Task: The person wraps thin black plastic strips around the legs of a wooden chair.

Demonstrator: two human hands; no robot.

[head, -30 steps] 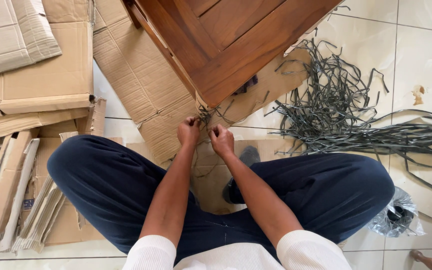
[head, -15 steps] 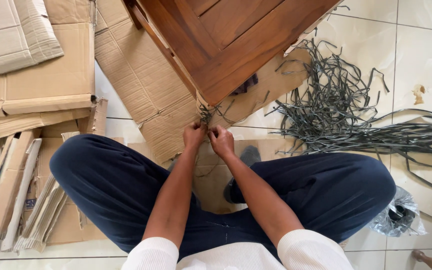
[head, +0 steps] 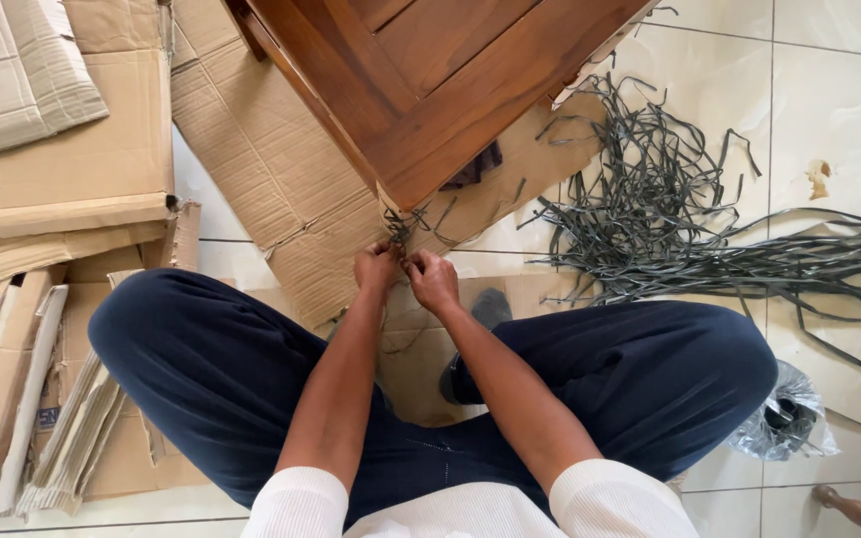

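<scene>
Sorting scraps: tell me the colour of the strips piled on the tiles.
Dark grey strips, clearest in the head view.

The wooden panel (head: pixel 421 80) lies ahead on cardboard sheets (head: pixel 281 189). Both hands, left hand (head: pixel 376 267) and right hand (head: pixel 433 281), meet at its near corner. Straps (head: pixel 690 219) lie right; stacked cardboard (head: pixel 42 189) lies left.

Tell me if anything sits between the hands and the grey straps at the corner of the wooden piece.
Nothing visible does. The left hand and right hand are already at the tangle of grey straps hanging from the corner of the wooden piece, fingers closed on strands there. Only flattened cardboard lies underneath.
</scene>
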